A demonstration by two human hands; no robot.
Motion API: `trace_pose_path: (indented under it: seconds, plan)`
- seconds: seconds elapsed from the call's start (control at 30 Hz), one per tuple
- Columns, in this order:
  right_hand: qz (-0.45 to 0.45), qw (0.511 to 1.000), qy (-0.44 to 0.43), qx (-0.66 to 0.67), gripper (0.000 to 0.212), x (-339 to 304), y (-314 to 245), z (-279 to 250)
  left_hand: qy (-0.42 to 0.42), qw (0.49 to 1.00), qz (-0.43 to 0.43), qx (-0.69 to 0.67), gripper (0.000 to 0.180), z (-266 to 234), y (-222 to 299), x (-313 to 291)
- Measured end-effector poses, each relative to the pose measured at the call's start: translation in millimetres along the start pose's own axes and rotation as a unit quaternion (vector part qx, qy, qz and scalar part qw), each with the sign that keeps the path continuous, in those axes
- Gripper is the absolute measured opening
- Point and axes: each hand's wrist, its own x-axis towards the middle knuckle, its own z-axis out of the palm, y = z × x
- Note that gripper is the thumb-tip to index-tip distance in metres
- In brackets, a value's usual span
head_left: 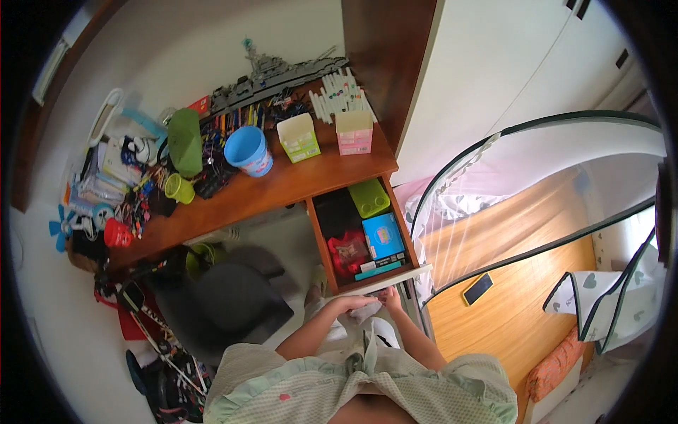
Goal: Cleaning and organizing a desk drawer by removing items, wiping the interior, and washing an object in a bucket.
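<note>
Both hands are just below the front of a pulled-out wooden drawer (406, 230). My left hand (349, 304) reaches to the right with its fingers stretched out and nothing seen in them. Close beside it, my right hand (390, 299) points up toward the drawer's pale front edge, its fingers slightly apart; whether they touch that edge is unclear. Inside the drawer lie a green case (369, 198), a blue box (383, 237), a red pouch (347, 253), a black item (335, 214) and a flat teal box (379, 271).
Above the drawer, the desk (304, 180) holds a blue bucket (248, 150), green (299, 138) and pink (354, 133) cartons, white markers (340, 95), a model warship (275, 76) and clutter at left. A black chair (219, 304) stands lower left. A netted bed (508, 247) fills the right.
</note>
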Motion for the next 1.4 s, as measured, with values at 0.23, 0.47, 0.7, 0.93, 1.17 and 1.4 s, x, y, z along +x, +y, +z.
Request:
trace_pose_path:
  seconds: [0.23, 0.47, 0.7, 0.93, 1.17, 1.4]
  plan:
    - [0.017, 0.988, 0.155, -0.02, 0.035, -21, 5, 15, -0.098, 0.995, -0.003, -0.009, 0.047, -68, 95, -85]
    - [-0.018, 0.955, 0.286, 0.079, 0.036, -33, 16, 30, -0.065, 0.997, 0.037, 0.013, 0.027, -112, 107, -58]
    - [0.015, 0.937, 0.33, 0.117, 0.039, -49, 10, 43, -0.054, 0.994, 0.01, -0.094, 0.026, -131, 85, -48]
    - [-0.022, 0.931, 0.349, 0.108, 0.033, -43, 17, 41, -0.068, 0.988, 0.041, -0.134, 0.03, -101, 97, -61]
    - [-0.031, 0.862, 0.498, 0.086, 0.024, -70, -24, 77, -0.079, 0.988, -0.005, -0.135, 0.041, -101, 112, -51]
    - [-0.151, 0.691, 0.684, -0.181, 0.025, -89, -133, 139, -0.213, 0.972, -0.023, -0.093, 0.039, -120, 156, -35]
